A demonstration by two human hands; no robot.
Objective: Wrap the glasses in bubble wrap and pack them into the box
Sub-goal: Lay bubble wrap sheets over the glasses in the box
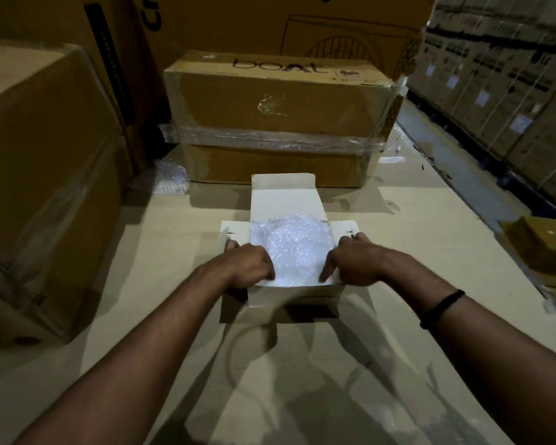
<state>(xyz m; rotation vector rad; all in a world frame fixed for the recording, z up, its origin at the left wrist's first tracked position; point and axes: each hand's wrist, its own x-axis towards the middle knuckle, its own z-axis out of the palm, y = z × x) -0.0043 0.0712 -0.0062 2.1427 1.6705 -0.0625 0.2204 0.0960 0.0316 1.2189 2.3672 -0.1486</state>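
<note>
1. Brown cartons [45,155] wall the place in. Tall ones stand at the left and behind, and a row of labelled stacks [511,91] lines the far side of an aisle on the right. The light is dim.
2. The pale tabletop [142,252] is glossy and crossed by the arms' shadows.
3. A carton marked "boat" [270,101], banded with clear film, stands close behind the work and closes off the far side.
4. The white box [286,200] sits mid-tabletop, open, with its lid flap raised at the far end and its side flaps out.
5. The bubble-wrapped bundle [297,248] lies inside the white box. I cannot make out the glass through the wrap.
6. The left hand [247,264] and right hand [353,261] each grip a side wall, with fingers curled outside and thumbs inside against the wrap.
7. A small brown box [540,245] sits at the right edge.
8. Loose bubble wrap [170,178] lies beside the "boat" carton's left corner.
9. A black wristband [442,308] is on the right wrist.
</note>
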